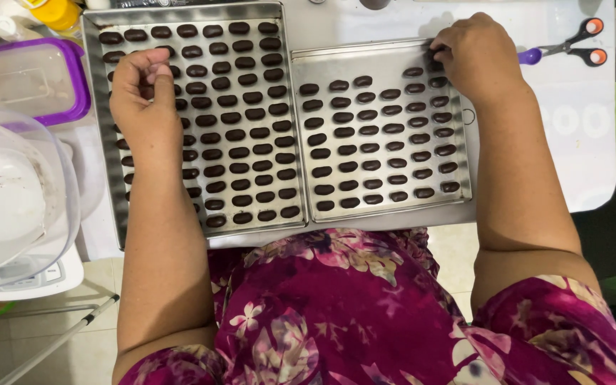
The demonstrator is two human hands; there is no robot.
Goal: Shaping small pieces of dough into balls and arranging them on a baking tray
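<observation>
Hovering over the upper left part of the larger baking tray point(101, 128), your left hand point(144, 100) has its fingers curled loosely inward, thumb and forefinger drawn near each other; whether they pinch one of the dark oval chocolate pieces point(240, 117) you cannot tell from this view. That tray sits toward the left edge of the white table point(572, 121), filled with rows of the same pieces. Your right hand point(475, 53) rests at the far right corner of the smaller tray point(383, 212), which lies touching the larger one on its right side; the fingers are bent down and closed narrowly onto a piece in the last row point(433, 65). Near the table's far right corner lie scissors point(565, 46) with purple and orange handles. Off the left edge stand a clear bowl point(16, 192) on a white kitchen scale point(30, 274) and a purple-rimmed lidded box point(30, 78).
</observation>
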